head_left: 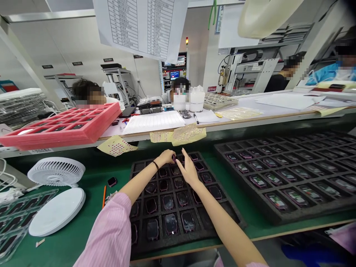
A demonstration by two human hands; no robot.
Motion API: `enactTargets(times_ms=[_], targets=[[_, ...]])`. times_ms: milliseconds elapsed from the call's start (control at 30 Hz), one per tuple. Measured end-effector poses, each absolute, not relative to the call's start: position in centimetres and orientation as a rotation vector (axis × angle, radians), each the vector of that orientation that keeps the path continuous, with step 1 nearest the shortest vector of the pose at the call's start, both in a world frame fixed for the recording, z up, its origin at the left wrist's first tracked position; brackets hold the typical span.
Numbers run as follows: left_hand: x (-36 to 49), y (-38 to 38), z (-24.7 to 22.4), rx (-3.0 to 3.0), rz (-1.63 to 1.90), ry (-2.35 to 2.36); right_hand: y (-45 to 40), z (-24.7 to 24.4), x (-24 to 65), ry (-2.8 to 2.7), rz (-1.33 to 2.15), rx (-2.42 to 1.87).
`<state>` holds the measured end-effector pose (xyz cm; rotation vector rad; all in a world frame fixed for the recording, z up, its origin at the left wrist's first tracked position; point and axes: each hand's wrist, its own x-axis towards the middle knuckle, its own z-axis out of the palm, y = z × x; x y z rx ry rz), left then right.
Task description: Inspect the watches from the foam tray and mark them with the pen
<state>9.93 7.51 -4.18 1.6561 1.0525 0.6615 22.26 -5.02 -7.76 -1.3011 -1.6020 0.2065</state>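
Note:
At the far side of a black foam tray (204,218), my left hand (166,158) pinches a small purple-rimmed watch case (174,158). My right hand (189,170) is held over the same tray, just right of that watch case, with thumb and fingers stretched apart and nothing visible in it. Square compartments of the tray hold several dark watch cases, such as one near watch case (171,223). A few compartments at the near right have nothing in them. Whether my right fingertips touch the held watch case, I cannot tell.
A second black foam tray (274,218) with several watch cases lies to the right. On the left are a white fan (57,211), a loose watch case (112,181), an orange pen (104,196) and clear plastic trays (20,218). A pink foam tray (91,129) sits on the raised shelf.

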Motion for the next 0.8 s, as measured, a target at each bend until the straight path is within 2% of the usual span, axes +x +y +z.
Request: enactTargets(times_ms=[300, 467, 600, 733, 800], targets=[[9.7, 8.8, -5.2, 1.930, 0.545, 1.079, -4.5, -8.1, 22.3, -1.481, 0.357, -1.236], [6.9, 5.4, -4.8, 1.987, 0.720, 1.071, -3.1, -9.1, 22.3, -1.140, 0.919, -1.193], [5.3, 0.5, -4.2, 1.887, 0.922, 0.895, -3.3, -9.0, 21.5, -1.107, 1.222, -1.088], [4.3, -4.1, -3.7, 1.675, 0.921, 0.781, -4.7, -8.2, 20.5, -1.060, 1.629, -0.873], [3.9, -5.5, -3.5, 1.599, 0.921, 0.789, -5.4, -8.0, 20.2, -1.050, 1.724, -0.852]])
